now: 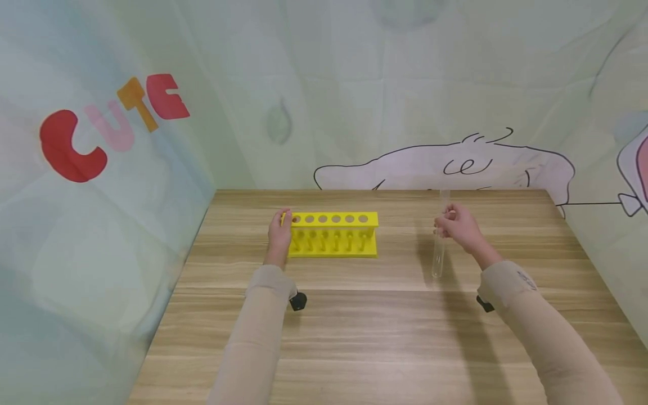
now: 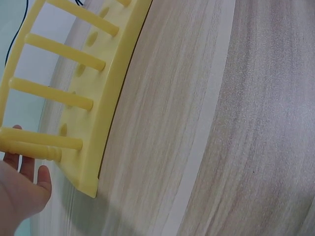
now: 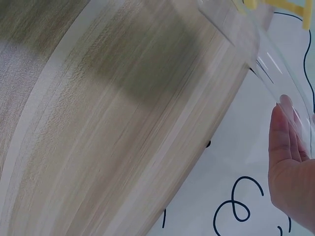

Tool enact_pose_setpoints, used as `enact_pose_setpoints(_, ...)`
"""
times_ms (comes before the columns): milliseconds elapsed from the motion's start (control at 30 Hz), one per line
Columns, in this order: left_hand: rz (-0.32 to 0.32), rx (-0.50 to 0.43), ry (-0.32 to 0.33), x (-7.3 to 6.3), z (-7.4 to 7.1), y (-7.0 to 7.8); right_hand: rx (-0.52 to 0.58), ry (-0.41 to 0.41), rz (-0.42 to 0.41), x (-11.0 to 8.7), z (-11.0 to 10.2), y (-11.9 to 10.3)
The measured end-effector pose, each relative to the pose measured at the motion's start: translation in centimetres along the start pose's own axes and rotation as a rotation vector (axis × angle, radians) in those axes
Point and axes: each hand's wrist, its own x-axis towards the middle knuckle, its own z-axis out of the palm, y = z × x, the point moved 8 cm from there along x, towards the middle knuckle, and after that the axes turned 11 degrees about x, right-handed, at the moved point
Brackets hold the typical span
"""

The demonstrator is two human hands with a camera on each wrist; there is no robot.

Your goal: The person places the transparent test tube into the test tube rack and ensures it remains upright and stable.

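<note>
A yellow test tube rack [image 1: 334, 252] stands on the wooden table, with a row of holes along its top bar and a row of pegs below. At its left end my left hand [image 1: 279, 233] grips the end post, fingers behind it in the left wrist view, where the pegs [image 2: 64, 51] show close up. Off to the right of the rack, my right hand [image 1: 459, 226] pinches a clear test tube [image 1: 437, 260] around its upper part. The tube is long and see-through, its rounded end pointing down toward the table. In the right wrist view the fingers lie along the glass [image 3: 275, 69].
The wood-grain table [image 1: 354, 337] reaches back to a printed cloth backdrop [image 1: 334, 101] with a cartoon drawing and coloured letters. A small black device [image 1: 298, 301] sits at the left cuff and another [image 1: 485, 304] at the right cuff.
</note>
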Motion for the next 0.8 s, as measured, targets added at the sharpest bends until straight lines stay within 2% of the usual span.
enact_pose_setpoints(200,0.023,-0.003,0.008,0.06,-0.03,0.04,-0.006,0.014,-0.016,-0.12,-0.04,-0.27)
enact_pose_setpoints(400,0.012,-0.004,0.004,0.11,-0.01,-0.15,0.018,0.013,-0.021,-0.28,0.09,-0.53)
enact_pose_setpoints(800,0.050,-0.032,-0.006,0.42,0.14,-0.18,0.036,0.019,-0.050,-0.24,0.41,-0.92)
